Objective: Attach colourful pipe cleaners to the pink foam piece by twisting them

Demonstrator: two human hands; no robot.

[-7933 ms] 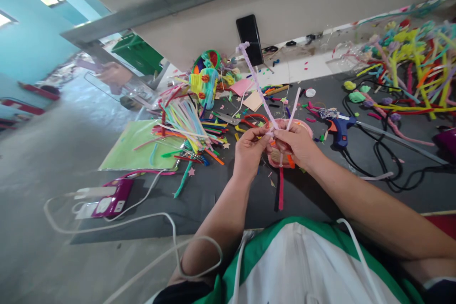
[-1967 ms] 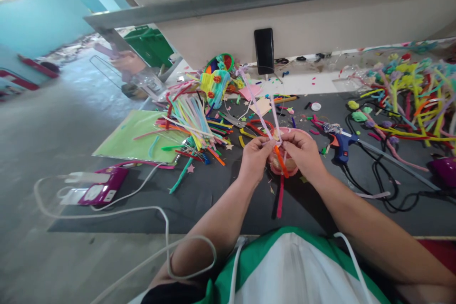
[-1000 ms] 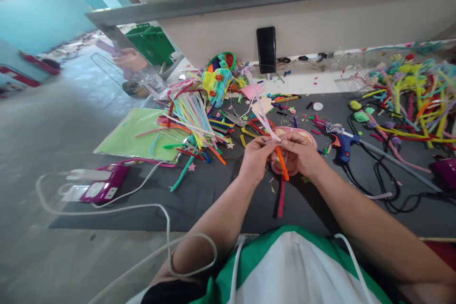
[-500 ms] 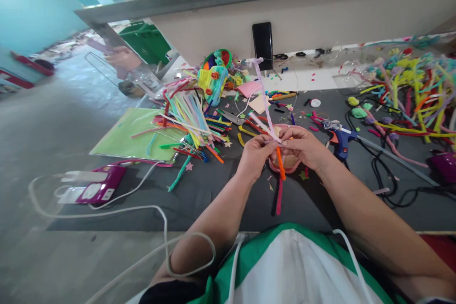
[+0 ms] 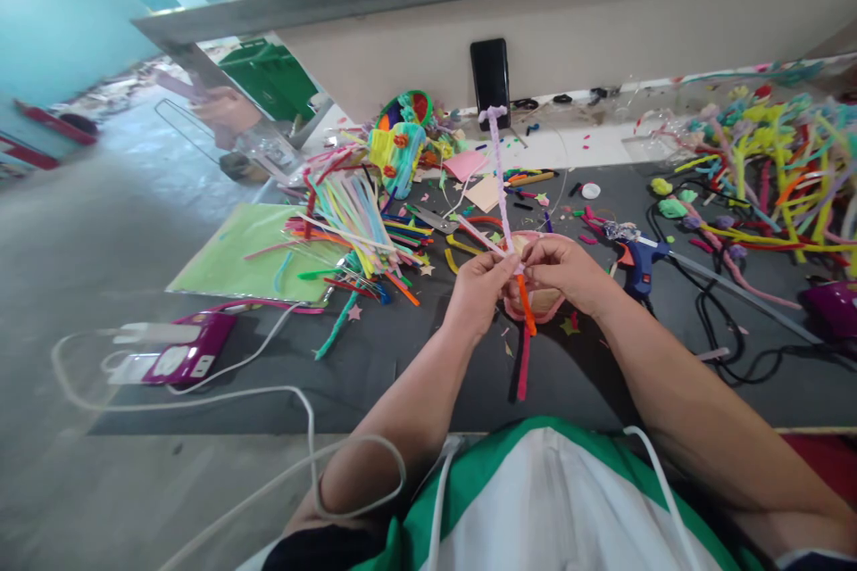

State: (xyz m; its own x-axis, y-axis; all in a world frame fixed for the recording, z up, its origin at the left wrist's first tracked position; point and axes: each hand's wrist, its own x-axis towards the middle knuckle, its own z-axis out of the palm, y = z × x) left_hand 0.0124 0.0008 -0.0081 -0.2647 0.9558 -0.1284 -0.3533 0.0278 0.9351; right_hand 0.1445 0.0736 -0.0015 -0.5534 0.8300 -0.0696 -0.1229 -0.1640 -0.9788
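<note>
Between my two hands stands a lilac pipe cleaner [image 5: 501, 183], upright with a small crosswise tip at its top. My left hand [image 5: 478, 290] is closed, thumb and fingers pinching its lower part. My right hand [image 5: 569, 272] is also closed, its fingertips pinching at the same joint, where fingers partly hide the details. A pale pink pipe cleaner [image 5: 477, 232] slants up and left from the joint. Below it hangs an orange pipe cleaner [image 5: 526, 303]. Under my hands lies a pink-rimmed, scalloped piece [image 5: 544, 314] with a tan inside, partly covered.
Left are bundled pipe cleaners [image 5: 354, 214], a green sheet [image 5: 234, 259] and a purple power strip [image 5: 204, 343] with a white cable. Right are a blue glue gun [image 5: 643, 266], black cords and a tangled pipe-cleaner pile [image 5: 783, 161]. A phone [image 5: 490, 80] leans behind.
The pale pink pipe cleaner has swung lower toward the left. My right fingers have shifted slightly at the joint, and the lilac stem stands a little straighter.
</note>
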